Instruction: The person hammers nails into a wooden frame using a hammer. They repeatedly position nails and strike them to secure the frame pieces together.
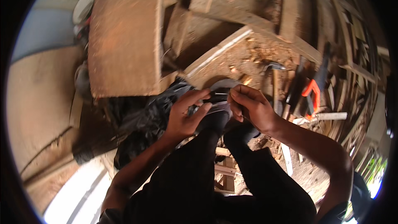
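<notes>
Near: my knees in dark trousers (pixel 215 174) are drawn up and work as the rest. Both hands meet just past them on a thin curved grey strip (pixel 222 86). Left hand (pixel 184 114) has its grip closed on the strip's near-left part, thumb on top to steady it. Right hand (pixel 248 105) pinches the right end, fingers curled tight, likely so it can't slip. Black plastic bag (pixel 149 116) lies just left, under the left wrist. Farther right, a hammer (pixel 274 72) and orange-handled tool (pixel 311 91) lie on the sawdust-covered floor (pixel 236 60), within reach. Plywood board (pixel 124 37) far left.
</notes>
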Demonstrator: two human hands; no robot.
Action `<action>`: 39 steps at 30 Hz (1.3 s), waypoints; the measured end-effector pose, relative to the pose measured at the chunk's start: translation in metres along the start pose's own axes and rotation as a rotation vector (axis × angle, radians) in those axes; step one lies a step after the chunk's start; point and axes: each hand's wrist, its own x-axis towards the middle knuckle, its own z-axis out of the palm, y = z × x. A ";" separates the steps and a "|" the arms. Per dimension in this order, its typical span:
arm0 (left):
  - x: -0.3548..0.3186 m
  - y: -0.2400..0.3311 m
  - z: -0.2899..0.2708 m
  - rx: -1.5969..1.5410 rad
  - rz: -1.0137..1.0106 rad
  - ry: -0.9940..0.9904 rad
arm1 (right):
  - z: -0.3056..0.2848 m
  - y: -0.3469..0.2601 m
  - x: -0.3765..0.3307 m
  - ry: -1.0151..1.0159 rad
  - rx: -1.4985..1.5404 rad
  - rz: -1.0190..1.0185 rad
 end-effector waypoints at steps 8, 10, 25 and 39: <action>0.098 0.055 0.111 -0.396 0.167 -0.109 | -0.039 -0.012 -0.045 0.167 0.576 -0.223; 0.112 0.049 0.123 -0.395 0.137 -0.125 | -0.050 0.006 -0.037 0.183 0.713 -0.354; 0.338 0.016 0.201 0.212 0.437 -0.092 | -0.145 0.100 -0.015 1.164 -0.879 -0.341; 0.339 0.000 0.205 0.370 0.709 -0.071 | -0.133 0.053 -0.062 1.033 -0.384 -0.554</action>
